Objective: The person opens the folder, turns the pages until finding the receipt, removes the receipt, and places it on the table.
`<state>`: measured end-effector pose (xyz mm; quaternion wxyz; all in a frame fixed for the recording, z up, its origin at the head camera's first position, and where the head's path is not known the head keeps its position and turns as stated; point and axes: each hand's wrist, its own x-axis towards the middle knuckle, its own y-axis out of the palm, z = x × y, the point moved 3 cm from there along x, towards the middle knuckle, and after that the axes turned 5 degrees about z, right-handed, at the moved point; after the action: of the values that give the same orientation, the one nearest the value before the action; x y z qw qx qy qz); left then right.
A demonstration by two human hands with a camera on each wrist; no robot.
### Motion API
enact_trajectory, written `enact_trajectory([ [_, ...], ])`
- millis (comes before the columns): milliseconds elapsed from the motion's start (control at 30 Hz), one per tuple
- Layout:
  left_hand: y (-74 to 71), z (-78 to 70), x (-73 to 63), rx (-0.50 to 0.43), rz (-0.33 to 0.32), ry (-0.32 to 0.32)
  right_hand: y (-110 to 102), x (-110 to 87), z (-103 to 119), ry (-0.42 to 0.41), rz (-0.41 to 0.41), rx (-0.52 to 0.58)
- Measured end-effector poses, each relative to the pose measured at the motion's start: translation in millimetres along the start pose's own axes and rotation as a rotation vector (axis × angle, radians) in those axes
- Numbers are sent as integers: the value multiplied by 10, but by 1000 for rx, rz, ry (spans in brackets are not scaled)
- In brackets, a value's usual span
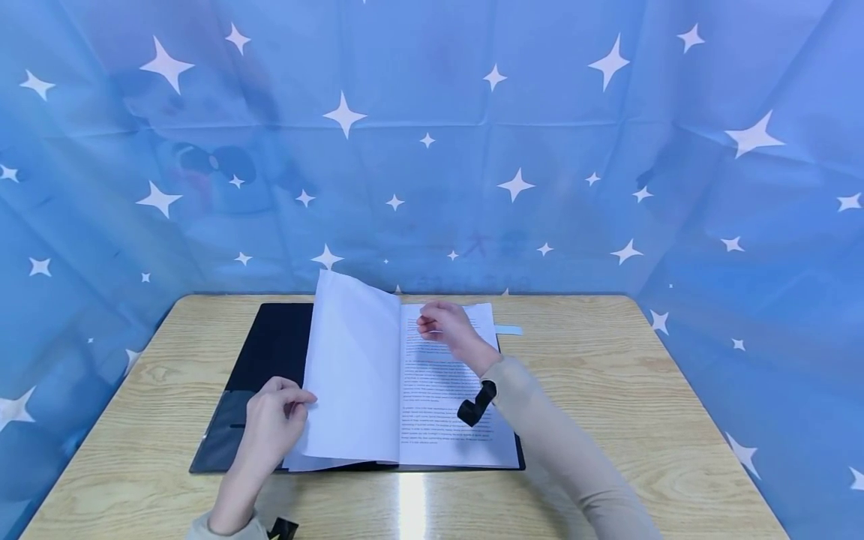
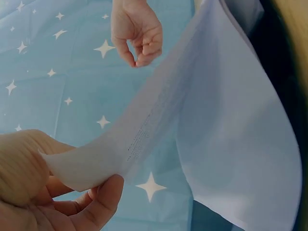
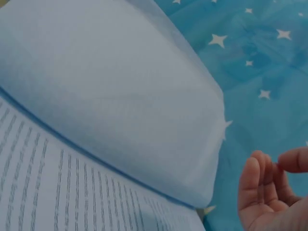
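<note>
Black folder lies spread on the wood-look worktop, straight ahead of me at 12 o'clock. I take the spine as the clock's centre for what follows.

Left grip, between 8 and 9 o'clock: pinching the outer edge of a white leaf, which bends where I hold it. The leaf spans the 9 o'clock side, joined at the spine, its free top corner raised toward 11. At least 1 more sheet edge shows beneath it near 8.

Right grip, between 1 and 2 o'clock: fingers loosely bent, nothing held, above the printed page. Thumb is close to the fingertips; I cannot tell whether they touch. Pale blue tab juts out at 2 o'clock. Starred blue cloth hangs beyond, at 12.

My reading: the step in hand is a page turn, the leaf over on the 9 o'clock side but not yet flat. The next move probably calls for easing the raised edge down toward 9 and loosening the left pinch without creasing the paper. The right grip looks well placed to take the next leaf.
</note>
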<state>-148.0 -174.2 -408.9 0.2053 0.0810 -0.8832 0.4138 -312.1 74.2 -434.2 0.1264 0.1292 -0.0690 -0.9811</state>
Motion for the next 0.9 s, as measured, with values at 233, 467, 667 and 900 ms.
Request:
enact_trajectory([
  [233,53,153,-22,23,53,-91,-183,36,-45,30,-39,-43],
  [467,122,310,-44,22,122,-186,-354,90,-84,40,-63,-68],
  [667,175,424,-56,28,158,-234,-493,118,-112,38,-101,-101],
  [900,233,535,-65,33,250,-298,-645,129,-110,32,-136,-135],
])
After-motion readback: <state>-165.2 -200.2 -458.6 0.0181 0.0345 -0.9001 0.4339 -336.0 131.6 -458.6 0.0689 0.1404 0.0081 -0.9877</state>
